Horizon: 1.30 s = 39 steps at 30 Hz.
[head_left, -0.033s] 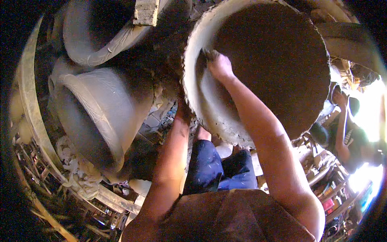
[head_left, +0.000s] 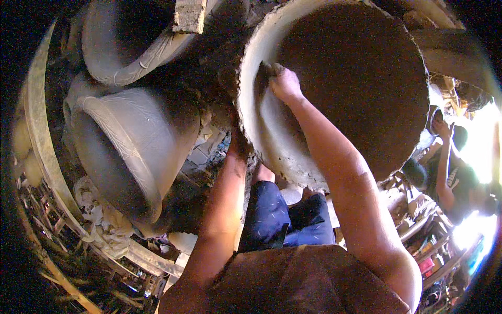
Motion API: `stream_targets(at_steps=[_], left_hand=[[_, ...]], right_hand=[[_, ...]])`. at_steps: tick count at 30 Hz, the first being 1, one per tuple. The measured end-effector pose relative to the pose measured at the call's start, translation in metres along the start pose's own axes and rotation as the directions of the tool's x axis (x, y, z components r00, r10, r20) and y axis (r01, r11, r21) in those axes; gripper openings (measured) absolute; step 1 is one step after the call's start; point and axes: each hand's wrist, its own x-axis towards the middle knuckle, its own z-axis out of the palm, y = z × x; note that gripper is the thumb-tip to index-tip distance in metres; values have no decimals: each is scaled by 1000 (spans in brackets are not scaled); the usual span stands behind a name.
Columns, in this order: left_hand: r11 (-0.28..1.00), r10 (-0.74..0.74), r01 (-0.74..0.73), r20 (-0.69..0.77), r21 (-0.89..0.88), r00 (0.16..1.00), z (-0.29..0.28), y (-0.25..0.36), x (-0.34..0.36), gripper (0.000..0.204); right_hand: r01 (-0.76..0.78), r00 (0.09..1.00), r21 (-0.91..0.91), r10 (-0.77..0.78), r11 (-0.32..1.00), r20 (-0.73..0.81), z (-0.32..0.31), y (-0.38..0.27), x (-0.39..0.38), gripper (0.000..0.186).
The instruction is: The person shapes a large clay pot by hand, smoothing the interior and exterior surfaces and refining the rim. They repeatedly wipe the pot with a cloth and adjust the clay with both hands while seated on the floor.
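A large round clay pot [head_left: 277, 157] with a rough, ragged rim fills the upper right, its mouth facing me. My right hand [head_left: 286, 83] reaches inside it, closed, near the left inner wall. Something small and dark shows at the fingertips against the clay; what it is I cannot make out. My left hand [head_left: 238, 128] is at the pot's outer left side, in deep shadow, so its fingers are hidden.
Left of me lies a large tilted vessel [head_left: 141, 120] with a plastic-wrapped rim; another wrapped vessel [head_left: 125, 76] is behind it. A block [head_left: 189, 15] juts in at the top. At far right is another person [head_left: 455, 178]. A curved board [head_left: 39, 120] runs along the left.
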Motion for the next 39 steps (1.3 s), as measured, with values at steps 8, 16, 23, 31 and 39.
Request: stream_targets(at_steps=[8, 16, 23, 31, 39], left_hand=[[994, -50, 58, 93, -92, 994, -24, 9, 23, 59], [998, 54, -54, -7, -12, 999, -5, -6, -3, 59], [996, 21, -16, 61, -91, 998, -15, 11, 20, 60], [995, 84, -83, 17, -49, 996, -11, 5, 6, 61], [990, 103, -98, 44, -102, 994, -16, 5, 10, 62]], right_hand=[[475, 843, 221, -512, 852, 164, -29, 13, -141, 40], [62, 997, 45, -60, 997, -45, 2, 4, 9, 28], [422, 880, 204, -453, 883, 140, -8, 6, -120, 54], [181, 983, 36, -181, 983, -7, -2, 12, -13, 32], [385, 902, 85, -394, 919, 177, 0, 8, -102, 45]])
